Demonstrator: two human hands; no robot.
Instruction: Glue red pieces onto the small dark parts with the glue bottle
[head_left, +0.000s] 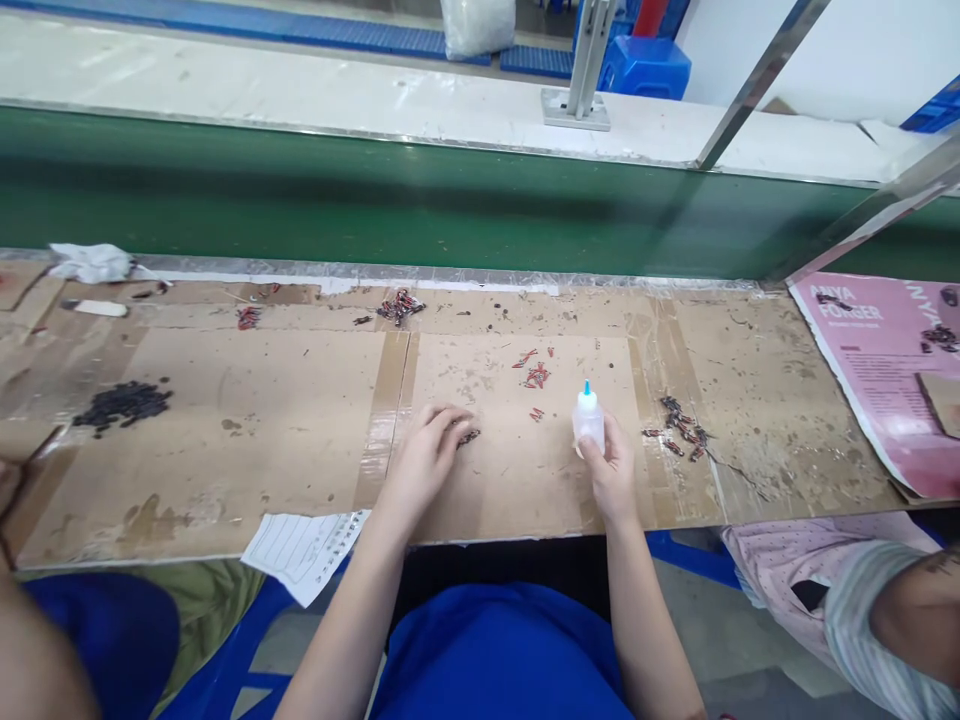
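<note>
Blue-tipped squeeze bottle [589,422]: my right hand [609,462] gripped it upright, probably against spilling.
My left hand [433,440]: curled at a dark piece [469,437] left of the bottle; whether pinching, I could not tell.

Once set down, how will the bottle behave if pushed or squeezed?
The bottle looks like translucent plastic, so it probably gives when squeezed. Likely light: the right hand alone holds it. Taller than wide, it may tip if pushed.

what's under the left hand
Small dark parts show beside the bare left hand, on flat brown cardboard; whatever lies beneath the palm is covered and can't be seen.
</note>
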